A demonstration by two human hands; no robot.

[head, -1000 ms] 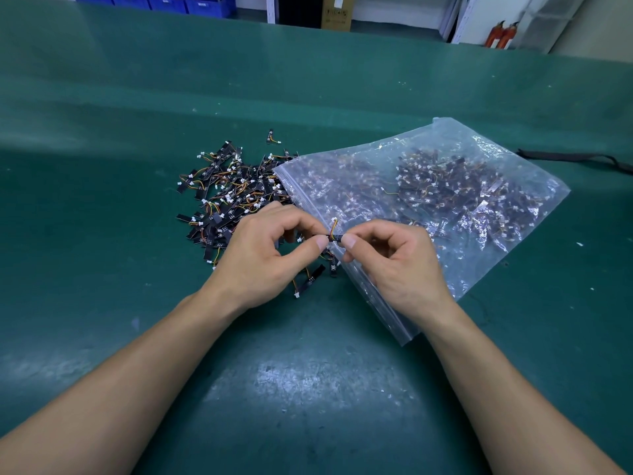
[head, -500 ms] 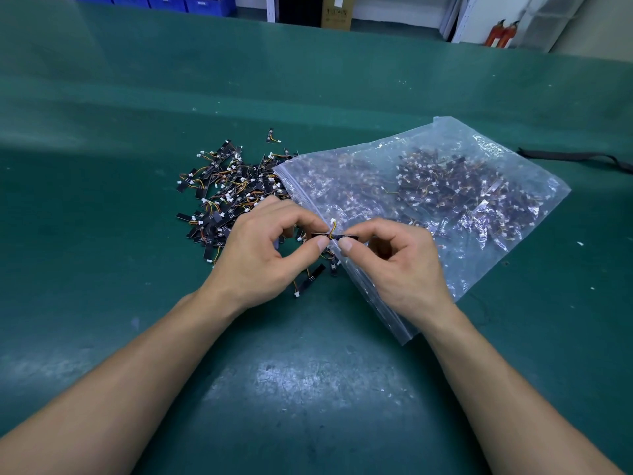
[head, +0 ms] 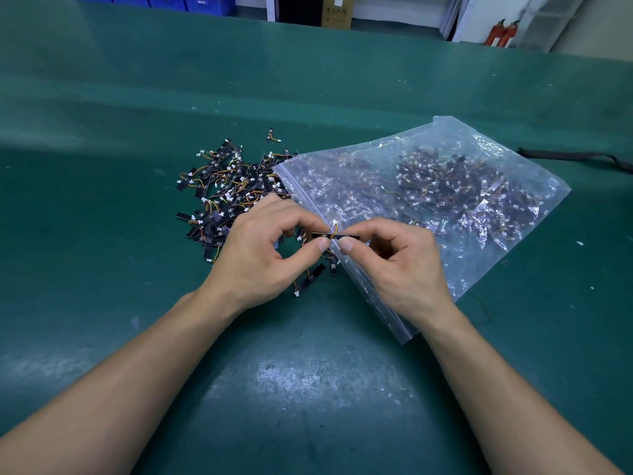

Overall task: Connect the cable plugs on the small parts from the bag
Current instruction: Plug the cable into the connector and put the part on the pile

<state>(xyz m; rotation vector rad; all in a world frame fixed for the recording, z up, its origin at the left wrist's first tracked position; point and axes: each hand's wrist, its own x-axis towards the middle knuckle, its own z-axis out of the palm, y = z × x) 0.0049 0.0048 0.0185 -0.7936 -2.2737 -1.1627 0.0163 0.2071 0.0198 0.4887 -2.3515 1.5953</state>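
My left hand [head: 260,255] and my right hand [head: 397,269] meet above the mat, each pinching one end of a small black strip part [head: 334,236] with a short orange-yellow cable looped up at its middle. The white plug is hidden by my fingertips. A heap of the same black parts [head: 226,197] with white plugs lies just beyond my left hand. A clear zip bag [head: 428,186] holding many more parts lies under and beyond my right hand.
A green mat [head: 308,389] covers the bench. One loose part [head: 310,277] lies near my left wrist, another [head: 270,134] sits apart behind the heap. A black strap [head: 575,155] lies at the right edge. Blue bins [head: 164,0] and a cardboard box [head: 337,10] stand beyond the bench.
My fingertips have shifted slightly along the part, and more of the black strip shows between the hands. The heap and bag have not moved.
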